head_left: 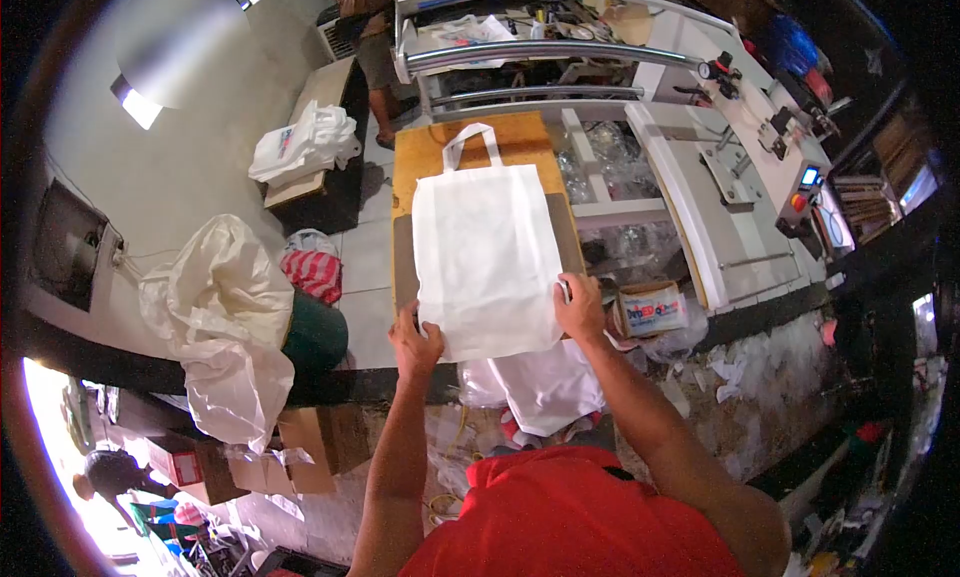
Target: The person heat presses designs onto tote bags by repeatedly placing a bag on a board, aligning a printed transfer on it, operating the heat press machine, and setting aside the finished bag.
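A blank white tote bag (485, 247) lies flat, its handle loop at the far end, over a wooden board (415, 147) with a darker grey-brown section. My left hand (415, 342) grips the bag's near left edge, fingers curled and thumb close to the fabric. On the opposite side my right hand (580, 309) pinches the right edge, slightly farther up than the left. The bag's near end hangs past the board toward me. Below it, close to my body, is more white fabric (545, 387), partly covered by the bag.
A press-like machine (745, 187) with metal rails stands to the right. A printed box (650, 310) sits beside the board. Left are stacked white bags (305, 142) on a dark bench, a green bin (318, 332) and a large cream sack (220, 297). Another person's leg (381, 112) shows behind.
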Demonstrator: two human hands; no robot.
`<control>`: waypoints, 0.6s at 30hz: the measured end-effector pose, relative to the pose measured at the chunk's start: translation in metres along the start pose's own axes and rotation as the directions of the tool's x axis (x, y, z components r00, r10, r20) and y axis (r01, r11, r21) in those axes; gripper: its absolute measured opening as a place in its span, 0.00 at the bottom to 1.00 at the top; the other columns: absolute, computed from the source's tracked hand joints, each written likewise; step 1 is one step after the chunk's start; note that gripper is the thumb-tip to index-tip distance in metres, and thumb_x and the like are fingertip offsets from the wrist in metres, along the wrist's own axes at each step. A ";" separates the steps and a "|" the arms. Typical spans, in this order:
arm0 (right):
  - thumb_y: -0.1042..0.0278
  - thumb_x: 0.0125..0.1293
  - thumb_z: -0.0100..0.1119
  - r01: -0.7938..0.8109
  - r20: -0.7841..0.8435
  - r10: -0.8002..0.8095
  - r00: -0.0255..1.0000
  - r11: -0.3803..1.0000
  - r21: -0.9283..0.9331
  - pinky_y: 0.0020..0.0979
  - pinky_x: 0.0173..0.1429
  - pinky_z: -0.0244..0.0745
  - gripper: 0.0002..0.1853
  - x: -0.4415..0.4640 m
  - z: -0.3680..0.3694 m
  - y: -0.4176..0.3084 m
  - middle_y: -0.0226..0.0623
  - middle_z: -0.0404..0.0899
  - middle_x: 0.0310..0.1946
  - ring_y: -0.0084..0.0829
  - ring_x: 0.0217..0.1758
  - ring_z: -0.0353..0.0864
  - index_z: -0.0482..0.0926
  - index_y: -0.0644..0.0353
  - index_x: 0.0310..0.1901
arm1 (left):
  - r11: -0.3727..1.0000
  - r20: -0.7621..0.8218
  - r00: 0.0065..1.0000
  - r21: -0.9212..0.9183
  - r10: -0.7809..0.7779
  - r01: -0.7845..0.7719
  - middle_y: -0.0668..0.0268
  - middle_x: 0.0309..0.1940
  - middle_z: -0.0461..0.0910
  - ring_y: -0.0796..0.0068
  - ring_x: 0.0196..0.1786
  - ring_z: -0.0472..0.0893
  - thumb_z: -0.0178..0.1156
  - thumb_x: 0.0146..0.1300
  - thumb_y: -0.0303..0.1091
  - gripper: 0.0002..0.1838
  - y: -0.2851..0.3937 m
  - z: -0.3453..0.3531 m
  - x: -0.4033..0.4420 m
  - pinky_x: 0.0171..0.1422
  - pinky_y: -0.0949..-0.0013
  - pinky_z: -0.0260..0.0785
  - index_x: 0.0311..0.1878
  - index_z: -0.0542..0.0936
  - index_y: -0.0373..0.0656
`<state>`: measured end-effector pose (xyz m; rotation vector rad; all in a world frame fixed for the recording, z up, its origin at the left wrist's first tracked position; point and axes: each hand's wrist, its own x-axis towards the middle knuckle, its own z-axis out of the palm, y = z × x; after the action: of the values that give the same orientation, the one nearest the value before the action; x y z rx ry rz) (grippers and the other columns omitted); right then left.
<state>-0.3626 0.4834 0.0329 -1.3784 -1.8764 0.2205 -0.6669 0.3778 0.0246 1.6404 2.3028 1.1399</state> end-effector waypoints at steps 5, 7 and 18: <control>0.70 0.63 0.63 -0.075 -0.056 0.082 0.995 0.990 0.115 0.42 0.46 0.71 0.09 -0.003 -0.026 0.004 0.41 0.76 0.33 0.44 0.39 0.76 0.79 0.60 0.43 | 0.939 -0.109 0.975 -0.308 -0.193 0.151 0.54 0.43 0.78 0.57 0.47 0.78 0.53 0.64 0.29 0.18 0.003 -0.020 -0.005 0.61 0.58 0.67 0.57 0.75 0.36; 0.72 0.63 0.62 -0.118 -0.120 0.135 0.984 0.982 0.146 0.42 0.43 0.72 0.08 -0.019 -0.050 0.032 0.41 0.75 0.32 0.44 0.37 0.76 0.77 0.61 0.42 | 0.870 -0.267 0.886 -0.430 -0.379 0.242 0.53 0.49 0.76 0.60 0.52 0.76 0.49 0.69 0.30 0.16 -0.021 -0.030 -0.027 0.64 0.61 0.66 0.56 0.74 0.33; 0.70 0.56 0.68 -0.368 0.401 0.508 0.762 0.850 -0.376 0.48 0.54 0.76 0.11 -0.156 -0.089 0.370 0.49 0.80 0.42 0.54 0.50 0.79 0.80 0.60 0.40 | 0.632 0.999 -0.009 0.014 -0.033 -0.775 0.55 0.36 0.85 0.55 0.39 0.84 0.53 0.65 0.36 0.13 -0.195 -0.039 -0.404 0.43 0.49 0.75 0.36 0.82 0.37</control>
<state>-0.0151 0.4685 -0.1864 -2.1224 -1.9959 0.6179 -0.6680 -0.0120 -0.2008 2.2357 1.1073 -0.9145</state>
